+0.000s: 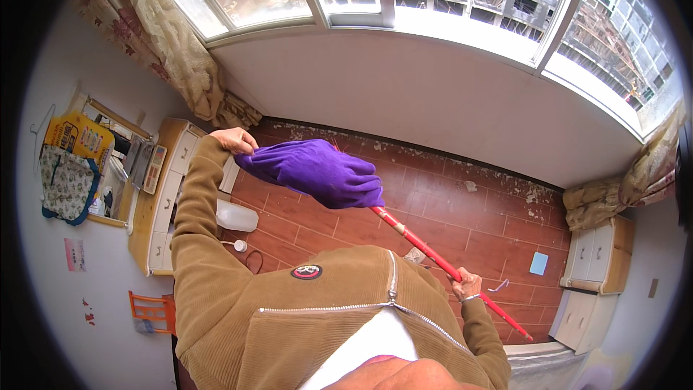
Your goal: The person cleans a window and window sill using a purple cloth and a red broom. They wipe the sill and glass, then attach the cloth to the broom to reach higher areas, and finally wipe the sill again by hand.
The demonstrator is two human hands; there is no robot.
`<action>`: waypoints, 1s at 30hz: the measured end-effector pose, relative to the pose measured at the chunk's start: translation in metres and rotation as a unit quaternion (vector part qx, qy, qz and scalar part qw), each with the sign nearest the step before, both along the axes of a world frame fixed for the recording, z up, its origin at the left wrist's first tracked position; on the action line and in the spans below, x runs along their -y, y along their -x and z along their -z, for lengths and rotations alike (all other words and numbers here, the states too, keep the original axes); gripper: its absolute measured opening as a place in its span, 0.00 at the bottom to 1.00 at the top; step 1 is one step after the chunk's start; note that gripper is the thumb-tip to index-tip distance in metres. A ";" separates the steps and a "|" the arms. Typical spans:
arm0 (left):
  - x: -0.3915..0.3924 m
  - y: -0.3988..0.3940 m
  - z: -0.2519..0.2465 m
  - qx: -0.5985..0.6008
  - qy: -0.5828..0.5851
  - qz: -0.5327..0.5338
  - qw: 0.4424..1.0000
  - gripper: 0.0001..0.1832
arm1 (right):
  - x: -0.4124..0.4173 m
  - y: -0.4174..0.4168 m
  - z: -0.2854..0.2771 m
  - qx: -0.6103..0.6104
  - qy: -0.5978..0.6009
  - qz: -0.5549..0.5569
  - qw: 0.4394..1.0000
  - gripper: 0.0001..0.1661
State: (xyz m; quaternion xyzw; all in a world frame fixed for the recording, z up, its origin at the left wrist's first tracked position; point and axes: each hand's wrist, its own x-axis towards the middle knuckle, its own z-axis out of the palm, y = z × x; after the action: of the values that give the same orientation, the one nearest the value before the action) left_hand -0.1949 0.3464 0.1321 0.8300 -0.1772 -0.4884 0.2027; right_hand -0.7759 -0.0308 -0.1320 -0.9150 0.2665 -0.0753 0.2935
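A purple cloth (319,173) is wrapped around the head of a red-handled broom, and a few red bristles poke out behind it. My left hand (234,141) pinches the cloth's far left end and pulls it out taut. Lower on the right, my right hand (466,284) is closed around the red broom handle (419,249), which slants down to the right past my fist. The cloth hides nearly all of the broom head, which is held up off the tiled floor.
Reddish floor tiles (482,227) carry white flakes (470,186) along the window wall. A wooden dressing table (168,200) stands at left, near a pale plastic container (236,216). A light blue sheet (538,263) lies at right by a cabinet (590,254). Curtains (178,59) flank the windows.
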 end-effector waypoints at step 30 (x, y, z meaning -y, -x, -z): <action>0.145 0.024 0.009 -0.138 0.573 -0.209 0.780 0.28 | 0.022 -0.078 -0.055 0.163 -0.249 0.053 0.953 0.14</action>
State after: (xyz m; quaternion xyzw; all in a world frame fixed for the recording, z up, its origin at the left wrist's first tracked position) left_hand -0.2185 0.2016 0.1230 0.5015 -0.2167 -0.3515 0.7602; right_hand -0.6984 -0.0533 -0.0767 -0.7728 0.2733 -0.1697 0.5471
